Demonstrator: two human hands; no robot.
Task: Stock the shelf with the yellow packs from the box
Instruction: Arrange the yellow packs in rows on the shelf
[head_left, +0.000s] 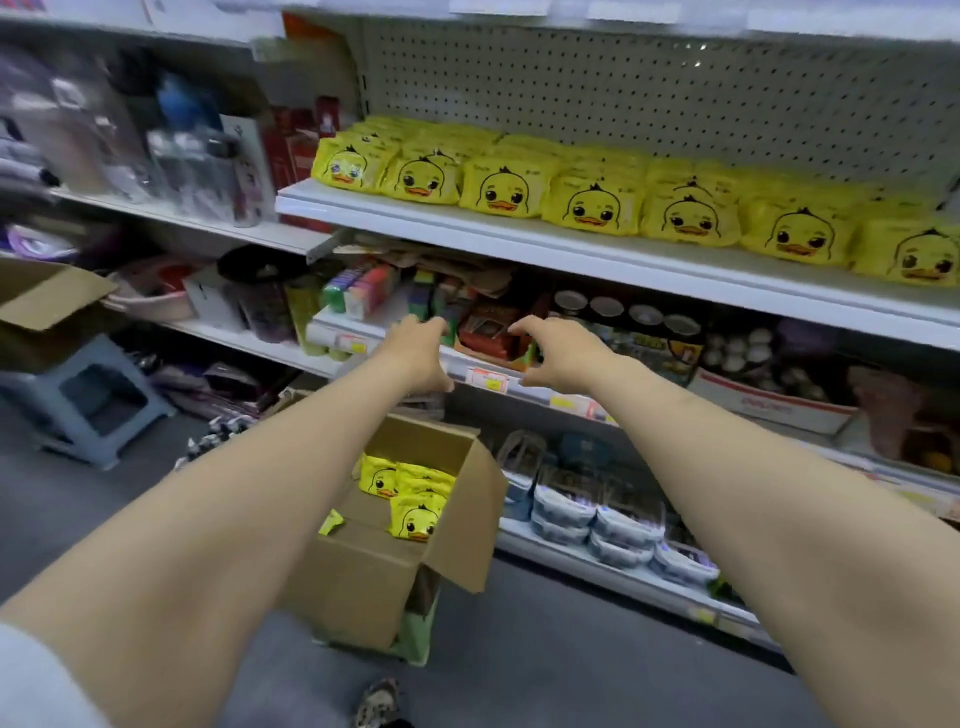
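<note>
Cardboard carton (47, 296): at the far left edge, flaps open, sitting over a grey-blue plastic stool (130, 364) that stands on the floor (519, 649).
Left shelving: bottles and clear packages, too blurred to tell apart.
Left hand (421, 353): stretched forward in front of the edge of the middle shelf (324, 325). Its fingers are loosely bent, the thumb is spread, and it grips nothing. It is high above the box.
Box (374, 571): brown cardboard, on the floor below and between the two forearms, just beside the shelving. The flaps are open and the right flap leans out toward the bottom shelf.
Boxed packs (415, 499): yellow packs with a duck face, a few standing together toward the far side of the box, apart from both hands.
Shoe (379, 701): a patterned toe on the floor at the bottom edge, near the box.
Price tags (485, 378): on the front strip of the middle shelf, between the two hands.
Right hand (561, 353): level with the left hand and apart from it, fingers curved downward and spread, holding nothing. It is in front of a red-brown carton (493, 332) on the middle shelf.
Upper shelf (571, 241): a white board running from the centre out to the right edge.
Shelved packs (592, 208): the same yellow duck packs, facing forward in a row along the front of the upper shelf, with more stacked behind. The row reaches the right edge, well above both hands.
Pegboard (623, 88): a pale perforated panel behind the shelved packs.
Bottom shelf bundles (597, 525): white-and-grey wrapped stacks to the right of the box.
</note>
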